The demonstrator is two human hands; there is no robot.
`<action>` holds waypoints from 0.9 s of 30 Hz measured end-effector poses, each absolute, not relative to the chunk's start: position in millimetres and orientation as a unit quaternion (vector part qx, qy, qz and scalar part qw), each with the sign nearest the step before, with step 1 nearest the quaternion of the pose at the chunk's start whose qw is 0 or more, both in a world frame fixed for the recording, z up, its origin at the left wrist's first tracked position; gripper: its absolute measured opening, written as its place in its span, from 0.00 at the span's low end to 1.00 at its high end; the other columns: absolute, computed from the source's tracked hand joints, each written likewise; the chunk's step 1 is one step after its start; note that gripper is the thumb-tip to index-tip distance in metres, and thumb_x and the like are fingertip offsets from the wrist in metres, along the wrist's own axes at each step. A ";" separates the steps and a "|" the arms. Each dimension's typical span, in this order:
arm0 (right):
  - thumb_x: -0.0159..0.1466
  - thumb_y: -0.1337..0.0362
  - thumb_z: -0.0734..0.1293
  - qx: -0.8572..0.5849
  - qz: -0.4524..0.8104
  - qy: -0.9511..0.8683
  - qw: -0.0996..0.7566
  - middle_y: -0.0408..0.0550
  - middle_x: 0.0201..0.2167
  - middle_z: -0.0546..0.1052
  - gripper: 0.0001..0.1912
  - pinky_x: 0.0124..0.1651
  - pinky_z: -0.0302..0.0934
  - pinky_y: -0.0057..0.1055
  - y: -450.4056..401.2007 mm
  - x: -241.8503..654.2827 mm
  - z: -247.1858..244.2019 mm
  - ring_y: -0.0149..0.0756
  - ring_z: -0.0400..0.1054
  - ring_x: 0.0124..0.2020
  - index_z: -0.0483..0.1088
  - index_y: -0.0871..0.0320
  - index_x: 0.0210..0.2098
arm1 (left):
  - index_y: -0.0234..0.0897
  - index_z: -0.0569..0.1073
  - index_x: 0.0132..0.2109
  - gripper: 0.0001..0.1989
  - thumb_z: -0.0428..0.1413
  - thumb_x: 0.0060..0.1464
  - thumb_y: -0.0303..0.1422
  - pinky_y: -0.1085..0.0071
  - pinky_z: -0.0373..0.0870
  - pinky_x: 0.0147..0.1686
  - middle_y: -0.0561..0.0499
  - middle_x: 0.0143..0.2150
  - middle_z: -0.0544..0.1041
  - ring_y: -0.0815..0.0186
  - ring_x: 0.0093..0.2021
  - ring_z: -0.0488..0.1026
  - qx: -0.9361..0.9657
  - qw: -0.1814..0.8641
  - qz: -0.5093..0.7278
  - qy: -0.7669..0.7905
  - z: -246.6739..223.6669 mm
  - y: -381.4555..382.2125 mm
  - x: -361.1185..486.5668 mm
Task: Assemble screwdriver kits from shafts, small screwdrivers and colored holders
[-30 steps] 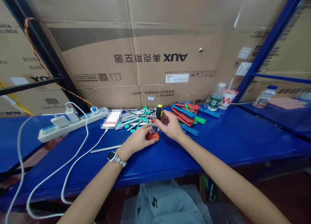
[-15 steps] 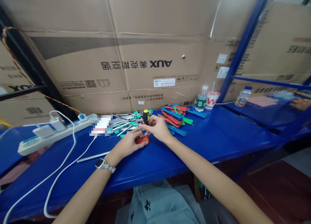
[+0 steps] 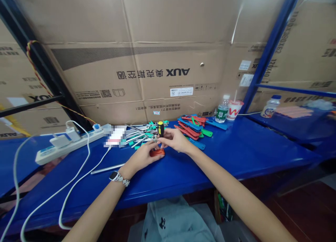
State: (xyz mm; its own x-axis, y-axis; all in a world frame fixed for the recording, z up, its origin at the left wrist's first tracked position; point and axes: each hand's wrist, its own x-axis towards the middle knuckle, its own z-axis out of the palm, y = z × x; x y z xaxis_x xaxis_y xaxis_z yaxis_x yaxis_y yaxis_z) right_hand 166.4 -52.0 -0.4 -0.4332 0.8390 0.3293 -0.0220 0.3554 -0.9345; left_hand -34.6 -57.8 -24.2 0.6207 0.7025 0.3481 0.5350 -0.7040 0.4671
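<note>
My left hand [image 3: 143,155], with a watch at the wrist, is closed on an orange-red plastic handle [image 3: 156,153] low over the table. Right above that piece, a stubby black-and-yellow screwdriver [image 3: 161,128] stands upright. My right hand [image 3: 176,140] has its fingers bent round the lower part of the screwdriver, whose tip is hidden behind the fingers. A small metal part [image 3: 154,138] shows between the two hands, too small to make out. Behind them lies a pile of metal rods with green ends [image 3: 138,133].
Red, blue and green plastic handles [image 3: 193,126] are heaped to the right, near a water bottle [image 3: 222,111] and a cup [image 3: 234,111]. On the left are a power strip [image 3: 73,142], white cables and a loose metal rod [image 3: 107,168]. Cardboard [image 3: 157,53] walls the back.
The view has shifted a little, so everything sits slightly farther right. Both hands keep their hold, and the screwdriver stays upright above the orange-red handle.
</note>
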 end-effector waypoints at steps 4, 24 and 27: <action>0.64 0.52 0.69 -0.274 0.467 -0.733 0.411 0.43 0.29 0.79 0.14 0.31 0.70 0.29 -54.0 165.9 -0.7 0.32 0.74 0.28 0.73 0.57 0.37 | 0.39 0.76 0.43 0.12 0.59 0.61 0.43 0.62 0.72 0.43 0.48 0.41 0.76 0.61 0.39 0.74 0.882 0.174 0.272 0.345 -28.0 -55.9 -33.7; 0.63 0.54 0.70 -0.343 0.396 -0.707 0.475 0.47 0.28 0.79 0.13 0.24 0.65 0.29 -58.3 152.8 -8.0 0.34 0.72 0.23 0.68 0.56 0.36 | 0.38 0.78 0.45 0.16 0.65 0.54 0.43 0.71 0.72 0.30 0.48 0.38 0.80 0.67 0.32 0.74 0.729 0.393 0.512 0.228 32.9 -29.9 -6.8; 0.59 0.51 0.74 -0.360 0.386 -0.668 0.525 0.43 0.25 0.79 0.18 0.20 0.63 0.29 -57.0 143.5 -11.6 0.33 0.69 0.18 0.64 0.53 0.36 | 0.38 0.75 0.38 0.15 0.69 0.49 0.40 0.73 0.71 0.32 0.52 0.34 0.77 0.69 0.32 0.73 0.690 0.366 0.583 0.224 24.8 -26.1 -2.4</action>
